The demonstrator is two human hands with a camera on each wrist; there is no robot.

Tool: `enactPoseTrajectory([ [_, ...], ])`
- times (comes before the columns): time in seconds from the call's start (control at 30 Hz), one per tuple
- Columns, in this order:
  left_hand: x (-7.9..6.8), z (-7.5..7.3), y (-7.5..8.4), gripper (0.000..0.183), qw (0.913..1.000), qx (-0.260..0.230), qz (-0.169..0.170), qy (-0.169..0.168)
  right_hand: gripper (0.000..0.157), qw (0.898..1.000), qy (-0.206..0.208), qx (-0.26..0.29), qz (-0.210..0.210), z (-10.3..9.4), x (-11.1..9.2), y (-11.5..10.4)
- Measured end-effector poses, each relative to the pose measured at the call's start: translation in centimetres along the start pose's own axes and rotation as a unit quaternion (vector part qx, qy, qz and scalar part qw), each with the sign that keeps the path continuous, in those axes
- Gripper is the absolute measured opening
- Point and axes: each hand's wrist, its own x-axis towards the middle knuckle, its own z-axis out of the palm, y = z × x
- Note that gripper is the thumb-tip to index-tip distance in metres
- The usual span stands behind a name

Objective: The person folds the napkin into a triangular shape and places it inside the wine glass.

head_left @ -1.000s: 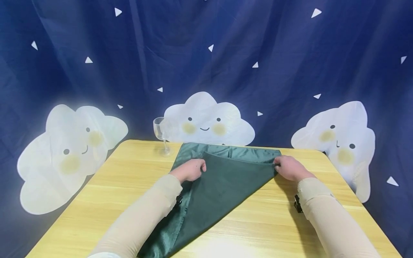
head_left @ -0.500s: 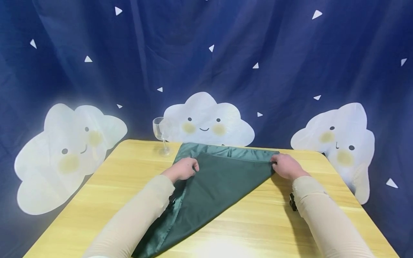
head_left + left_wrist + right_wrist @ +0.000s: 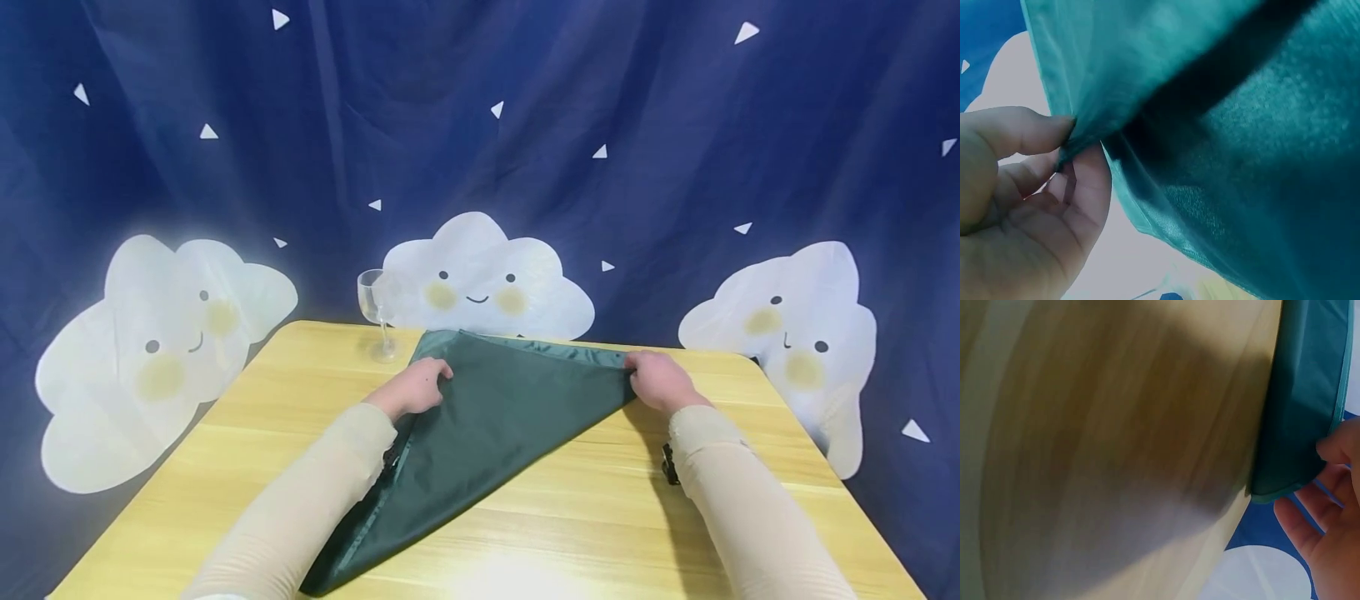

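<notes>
Nearest, across the wooden table (image 3: 247,417): green cloth (image 3: 517,417), folded over on itself, with one narrow corner pointing to the near left. Matte face uppermost; glossy face exposed in strips along the left and far edges. Rate as light and limp, probably slippery, judging by thinness and satin sheen. Treat as unbreakable but prone to creasing and to sliding between layers. Take hold at corners or edges, thumb on one face and fingers on the other; avoid mid-panel grips, likely to bunch the layers.

In left hand (image 3: 417,387): cloth edge, pinched between thumb and fingers. In right hand (image 3: 662,381): right corner of cloth, likewise pinched.

Farther back, left of the cloth and apart from it: clear stemmed glass (image 3: 372,296), upright. Behind the table: blue curtain (image 3: 660,100), printed with cloud faces (image 3: 491,287). Brands, labels, writing: none legible in any view.
</notes>
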Motion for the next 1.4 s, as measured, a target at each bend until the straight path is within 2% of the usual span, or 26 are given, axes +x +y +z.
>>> enactPoseTrajectory([
  [0.17,0.0,-0.3,-0.4,0.034,1.0,0.002,0.003,0.005,0.025,1.0,0.012,0.004,0.016,0.4,0.3,-0.3],
  [0.33,0.3,-0.5,-1.2,0.035,0.9997,0.016,-0.009,0.019,0.018,0.999,0.043,0.01,0.012,0.6,0.9,-0.8],
  [0.6,0.3,-1.0,-2.1,0.036,0.9977,0.035,0.001,0.057,0.029,0.999,0.033,-0.018,0.003,1.1,2.1,-2.1],
  [0.87,0.8,-1.7,-3.2,0.042,0.9978,0.027,-0.026,0.054,0.035,0.999,0.033,-0.038,-0.018,2.0,3.2,-3.5],
  [1.03,0.9,-2.0,-4.0,0.043,0.9974,0.038,-0.041,0.045,0.037,0.999,0.023,-0.04,-0.018,2.3,3.8,-4.5],
  [1.4,1.2,-2.4,-4.4,0.043,0.9965,0.069,-0.036,0.029,0.04,0.999,-0.005,-0.033,-0.007,3.3,4.6,-5.6],
])
